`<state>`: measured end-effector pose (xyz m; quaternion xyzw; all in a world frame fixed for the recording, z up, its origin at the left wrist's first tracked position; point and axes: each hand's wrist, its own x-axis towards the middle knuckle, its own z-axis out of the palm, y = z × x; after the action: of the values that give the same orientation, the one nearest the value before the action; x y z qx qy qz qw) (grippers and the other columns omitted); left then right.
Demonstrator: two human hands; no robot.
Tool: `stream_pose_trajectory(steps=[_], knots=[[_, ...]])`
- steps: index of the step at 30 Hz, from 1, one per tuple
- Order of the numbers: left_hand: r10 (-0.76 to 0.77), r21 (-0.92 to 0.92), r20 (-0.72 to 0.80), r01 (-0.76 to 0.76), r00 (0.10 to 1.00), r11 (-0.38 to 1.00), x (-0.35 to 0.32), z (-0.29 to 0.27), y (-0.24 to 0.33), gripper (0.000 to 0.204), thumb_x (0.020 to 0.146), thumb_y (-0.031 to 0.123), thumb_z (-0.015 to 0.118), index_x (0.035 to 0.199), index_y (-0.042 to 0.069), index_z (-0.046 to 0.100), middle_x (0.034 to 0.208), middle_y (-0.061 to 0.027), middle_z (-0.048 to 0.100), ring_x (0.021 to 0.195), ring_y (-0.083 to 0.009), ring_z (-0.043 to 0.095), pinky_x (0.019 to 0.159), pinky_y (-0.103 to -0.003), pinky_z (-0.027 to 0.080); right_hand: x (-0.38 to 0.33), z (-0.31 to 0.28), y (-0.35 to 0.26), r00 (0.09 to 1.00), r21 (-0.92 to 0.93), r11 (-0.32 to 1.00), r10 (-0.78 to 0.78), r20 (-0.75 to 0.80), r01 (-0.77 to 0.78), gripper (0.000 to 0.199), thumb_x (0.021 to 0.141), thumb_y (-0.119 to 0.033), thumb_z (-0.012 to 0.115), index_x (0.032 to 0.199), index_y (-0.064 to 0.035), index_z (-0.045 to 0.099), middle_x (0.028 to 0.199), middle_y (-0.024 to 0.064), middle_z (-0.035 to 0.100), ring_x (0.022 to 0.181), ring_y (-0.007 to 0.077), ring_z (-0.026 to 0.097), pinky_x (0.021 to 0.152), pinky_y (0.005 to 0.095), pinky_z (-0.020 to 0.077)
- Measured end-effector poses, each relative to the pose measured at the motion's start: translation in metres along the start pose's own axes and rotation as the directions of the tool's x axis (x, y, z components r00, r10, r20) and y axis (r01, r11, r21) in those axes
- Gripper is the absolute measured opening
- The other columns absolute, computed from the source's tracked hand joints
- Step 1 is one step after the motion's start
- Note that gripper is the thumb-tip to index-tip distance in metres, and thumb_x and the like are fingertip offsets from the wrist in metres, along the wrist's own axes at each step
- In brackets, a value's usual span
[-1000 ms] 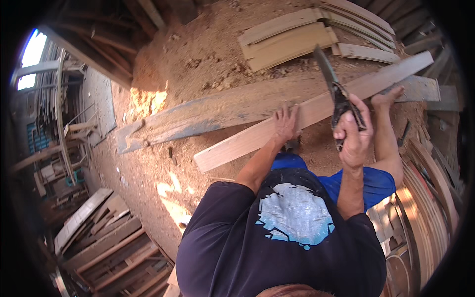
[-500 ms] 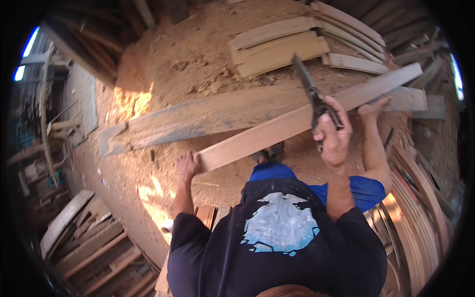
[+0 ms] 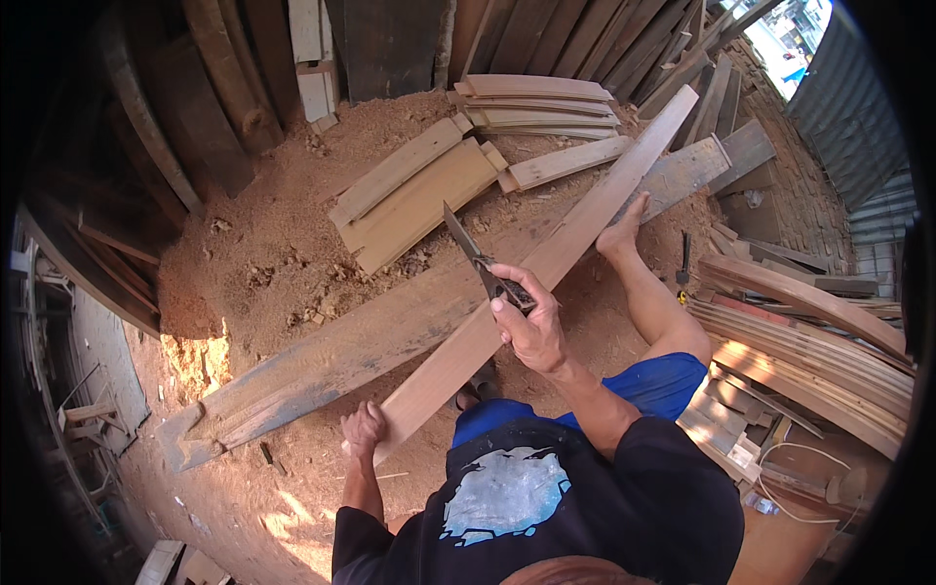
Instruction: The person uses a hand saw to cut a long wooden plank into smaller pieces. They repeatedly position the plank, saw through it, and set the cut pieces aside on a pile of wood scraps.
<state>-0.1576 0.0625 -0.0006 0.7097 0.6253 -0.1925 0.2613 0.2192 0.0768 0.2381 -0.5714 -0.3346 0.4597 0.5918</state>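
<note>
A long, pale reddish board [image 3: 536, 292] lies slantwise across a thick, weathered plank [image 3: 341, 361] on the ground. My left hand [image 3: 364, 429] is closed around the board's near left end. In my right hand [image 3: 531, 327] is a handsaw [image 3: 466, 239], gripped by its dark handle. Its narrowing blade points up and away to the left, over the weathered plank. The saw's handle overlaps the board in view; whether it touches the wood I cannot tell. My bare right foot [image 3: 622, 229] rests against the far part of the board, by the plank.
Several cut boards [image 3: 419, 205] lie on the sawdust-covered ground [image 3: 263, 253] ahead. Stacked long planks [image 3: 799, 361] fill the right side, with a dark tool with a yellow part [image 3: 682, 273] close by. Dark timbers [image 3: 536, 39] lean along the back; corrugated sheets [image 3: 848, 127] stand at far right.
The view has turned, so the board now slants more steeply and more of the right side shows. Both hands keep their holds on the board and the handsaw.
</note>
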Motion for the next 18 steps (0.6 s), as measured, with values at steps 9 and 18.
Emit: stream_pose_trajectory(steps=[9,18], knots=[[0.012,-0.227,-0.049,-0.023,0.999,0.974,-0.004,-0.004,0.054,0.047,0.101,0.043,0.034,0.104,0.007,0.064,0.092,-0.0234,0.073,0.091,-0.0377,0.072,0.092,-0.054,0.043,-0.01,0.026,-0.019,0.998,0.08,0.995,-0.058,0.037,0.055,0.039,0.097,-0.013,0.062,0.133,-0.0012,0.051,0.073,-0.0028,0.049,0.055,0.0042,0.044,0.049,0.0201,0.0393],[0.041,-0.279,-0.312,-0.133,0.949,0.951,-0.01,0.039,0.049,0.043,0.102,0.045,0.041,0.107,0.006,0.058,0.098,-0.0201,0.072,0.098,-0.0355,0.067,0.087,-0.052,0.045,-0.04,0.078,-0.04,0.968,0.005,0.994,-0.107,0.229,0.108,0.037,0.096,-0.011,0.059,0.131,-0.0018,0.051,0.069,-0.0021,0.048,0.05,0.0052,0.044,0.047,0.021,0.0404]])
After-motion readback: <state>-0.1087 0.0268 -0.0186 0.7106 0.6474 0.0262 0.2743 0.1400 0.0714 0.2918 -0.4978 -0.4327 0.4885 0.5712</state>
